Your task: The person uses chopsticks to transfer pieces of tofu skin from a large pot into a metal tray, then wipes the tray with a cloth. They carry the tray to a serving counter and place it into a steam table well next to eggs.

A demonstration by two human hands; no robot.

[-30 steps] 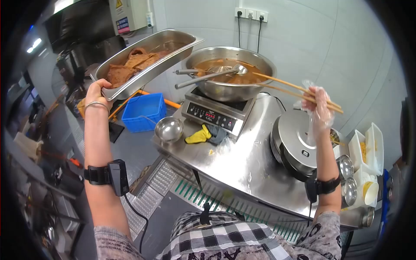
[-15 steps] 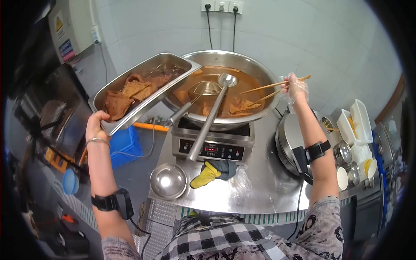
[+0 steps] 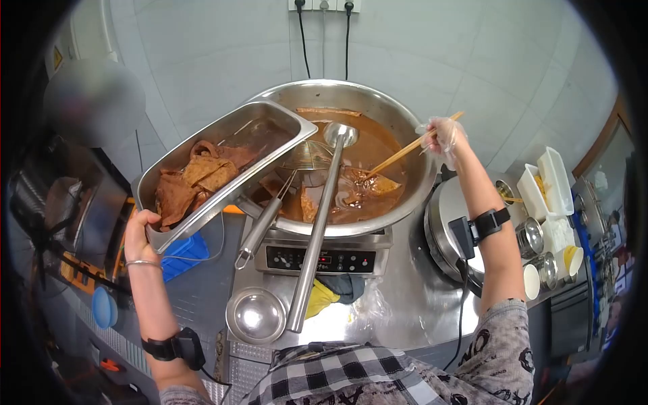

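Showing small steel bowl [image 3: 256,315] nearest, then yellow-grey cloth [image 3: 344,289], partly hiding behind ladle [image 3: 317,239]. Pinching corner of steel pan [image 3: 233,191] in left hand [image 3: 142,231], hiding most fingers underneath; carrying brown slabs [image 3: 196,172] in dark liquid [image 3: 268,131], overlapping steel pot [image 3: 344,228], leaving contact unclear. Holding brown broth [image 3: 374,135], more slabs [image 3: 379,185], half-sunk strainer [image 3: 307,156] in pot. Pinching chopsticks [image 3: 398,156] in gloved right hand [image 3: 445,136], losing tips in broth. Cutting off wall sockets [image 3: 324,5] at top.

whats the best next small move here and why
Probably close the long wooden chopsticks on the flat brown piece of food: the right hand, in a clear plastic glove, has their tips in the brown broth by it, while the bare left hand holds a rectangular steel pan of similar pieces alongside.
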